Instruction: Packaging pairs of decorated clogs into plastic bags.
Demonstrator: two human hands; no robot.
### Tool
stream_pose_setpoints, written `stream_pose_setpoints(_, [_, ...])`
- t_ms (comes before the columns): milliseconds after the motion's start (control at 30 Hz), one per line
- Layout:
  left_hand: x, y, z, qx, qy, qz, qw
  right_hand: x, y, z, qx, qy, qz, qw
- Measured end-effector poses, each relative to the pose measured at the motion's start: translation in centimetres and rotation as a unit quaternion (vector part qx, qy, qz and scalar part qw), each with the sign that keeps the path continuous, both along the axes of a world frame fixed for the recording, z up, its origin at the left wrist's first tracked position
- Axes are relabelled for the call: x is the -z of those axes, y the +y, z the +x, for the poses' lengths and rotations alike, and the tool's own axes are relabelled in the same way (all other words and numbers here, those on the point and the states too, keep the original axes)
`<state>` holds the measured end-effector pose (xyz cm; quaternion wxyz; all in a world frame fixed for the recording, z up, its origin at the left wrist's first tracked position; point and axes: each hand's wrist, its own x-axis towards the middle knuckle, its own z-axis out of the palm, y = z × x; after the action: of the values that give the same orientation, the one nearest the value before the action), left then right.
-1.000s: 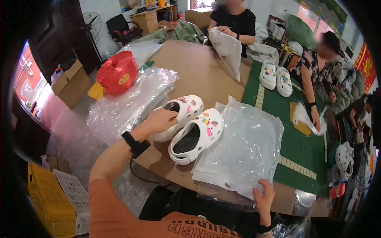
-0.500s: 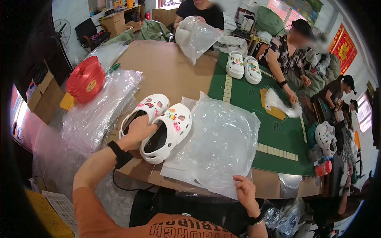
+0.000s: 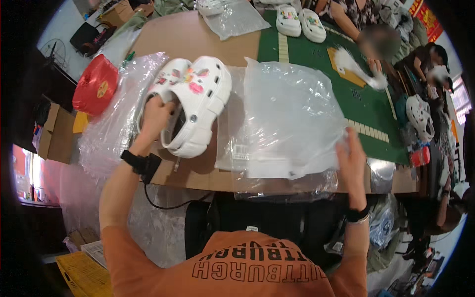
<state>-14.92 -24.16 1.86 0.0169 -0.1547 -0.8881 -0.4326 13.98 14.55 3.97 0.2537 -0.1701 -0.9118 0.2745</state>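
My left hand (image 3: pixel 154 119) grips a pair of white clogs (image 3: pixel 195 101) with coloured charms, held together side by side and lifted off the brown table (image 3: pixel 188 37). My right hand (image 3: pixel 352 158) holds the near right edge of a clear plastic bag (image 3: pixel 292 114) that lies flat on the table, partly over a green cutting mat (image 3: pixel 366 106). A black band with a cable sits on my left wrist.
A stack of clear bags (image 3: pixel 116 119) lies left of the clogs, beside a red bag (image 3: pixel 95 85). Another pair of white clogs (image 3: pixel 299 21) rests on the mat's far end. Other people sit at the right. Cardboard boxes (image 3: pixel 54 133) stand at the left.
My left hand has gathered both clogs and raised them off the table. My right hand has moved up to grip the bag's edge. My view has shifted closer.
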Motion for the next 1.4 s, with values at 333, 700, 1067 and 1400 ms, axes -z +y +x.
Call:
stream_pose_setpoints(333, [-0.4,-0.8,2.2,0.025,0.026,-0.083,0.996,-2.6,6.1,0.7,0.140,0.208,-0.123,0.960])
stream_pose_setpoints(700, [0.0,0.3,3.2,0.019,0.028,-0.175,0.984,5.6,10.0,7.6,0.159,0.001,-0.064,0.985])
stream_pose_setpoints(1067, [-0.6,0.9,3.2,0.003,0.009,-0.190,0.982,2.0,-2.0,4.4,-0.108,-0.032,0.002,0.994])
stream_pose_setpoints(1400, [-0.5,1.2,3.3,0.005,0.018,-0.192,0.981,4.6,-4.9,3.2,-0.257,-0.185,0.257,0.913])
